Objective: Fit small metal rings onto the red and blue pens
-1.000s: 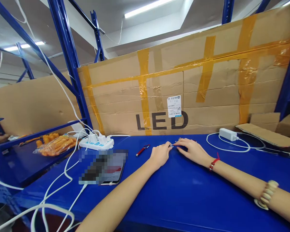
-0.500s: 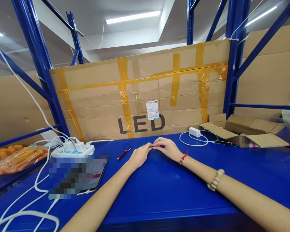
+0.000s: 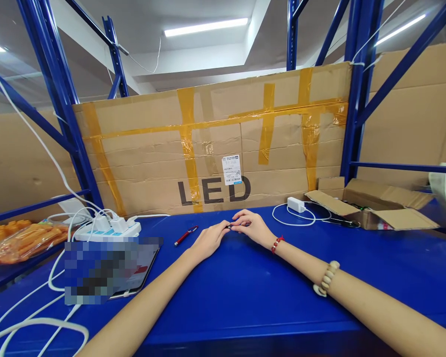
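Note:
My left hand [image 3: 209, 240] rests low over the blue shelf, its fingers pressed together at the tips. My right hand [image 3: 254, 229] meets it from the other side, thumb and fingers pinched. A small dark piece [image 3: 229, 226] shows between the two sets of fingertips; most of it is covered, so its kind cannot be made out. Left of my left hand lies a red pen [image 3: 186, 236] with a dark tip end, touched by neither hand. A red beaded bracelet [image 3: 277, 244] sits on my right wrist.
A tablet [image 3: 143, 270], partly blurred out, and a white power strip [image 3: 109, 229] with cables lie at left. At the back right are a white charger [image 3: 296, 204] and an open cardboard box [image 3: 371, 198]. A large cardboard sheet [image 3: 152, 163] stands behind the blue shelf [image 3: 238, 307].
The whole view has shifted slightly, so everything sits a little further left. Both hands stay together at the small dark piece, the right fingers slightly changed in pose.

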`<state>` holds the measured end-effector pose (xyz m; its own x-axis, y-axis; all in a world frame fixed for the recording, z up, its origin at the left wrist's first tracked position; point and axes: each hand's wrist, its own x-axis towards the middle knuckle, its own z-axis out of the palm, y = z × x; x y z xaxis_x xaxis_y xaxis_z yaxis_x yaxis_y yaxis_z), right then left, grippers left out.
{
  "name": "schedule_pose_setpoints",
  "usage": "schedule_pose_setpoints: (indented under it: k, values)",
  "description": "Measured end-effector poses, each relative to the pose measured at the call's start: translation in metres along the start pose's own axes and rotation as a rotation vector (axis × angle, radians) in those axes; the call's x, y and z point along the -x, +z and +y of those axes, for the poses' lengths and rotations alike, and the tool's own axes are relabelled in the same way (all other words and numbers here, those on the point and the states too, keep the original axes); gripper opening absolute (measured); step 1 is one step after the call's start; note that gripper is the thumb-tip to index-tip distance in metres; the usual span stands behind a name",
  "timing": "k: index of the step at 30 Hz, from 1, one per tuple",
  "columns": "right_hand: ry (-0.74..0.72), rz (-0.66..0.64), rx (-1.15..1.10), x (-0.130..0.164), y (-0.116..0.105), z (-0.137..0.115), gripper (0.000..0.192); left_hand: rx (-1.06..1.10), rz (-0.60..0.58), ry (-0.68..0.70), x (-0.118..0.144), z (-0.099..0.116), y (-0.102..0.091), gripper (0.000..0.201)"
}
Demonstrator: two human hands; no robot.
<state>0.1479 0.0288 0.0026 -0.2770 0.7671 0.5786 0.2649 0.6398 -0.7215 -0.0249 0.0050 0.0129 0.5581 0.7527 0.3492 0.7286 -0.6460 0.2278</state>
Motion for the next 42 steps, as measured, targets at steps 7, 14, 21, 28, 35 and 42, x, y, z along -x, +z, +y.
schedule_pose_setpoints:
  k: [7,14,21,28,35,42]
  values:
    - [0.162,-0.088,-0.141,0.002,-0.003,-0.002,0.024,-0.009,0.032,0.091,0.001,-0.001,0.002,0.016]
    - [0.250,-0.108,-0.177,0.008,0.001,-0.002,0.021,-0.074,-0.004,0.092,0.001,0.001,0.001,0.014]
    - [0.406,-0.146,-0.114,0.010,0.000,-0.005,0.022,-0.119,0.031,0.146,0.000,-0.005,0.007,0.012]
    - [0.482,-0.217,-0.183,0.008,-0.006,-0.009,0.026,-0.182,0.071,0.192,0.001,-0.002,0.004,0.014]
    - [0.536,-0.215,-0.252,0.006,-0.007,-0.008,0.028,-0.175,0.152,0.219,0.001,-0.003,0.003,0.019]
    - [0.569,-0.221,-0.291,0.004,-0.007,-0.007,0.033,-0.249,0.214,0.218,-0.003,-0.006,0.007,0.023]
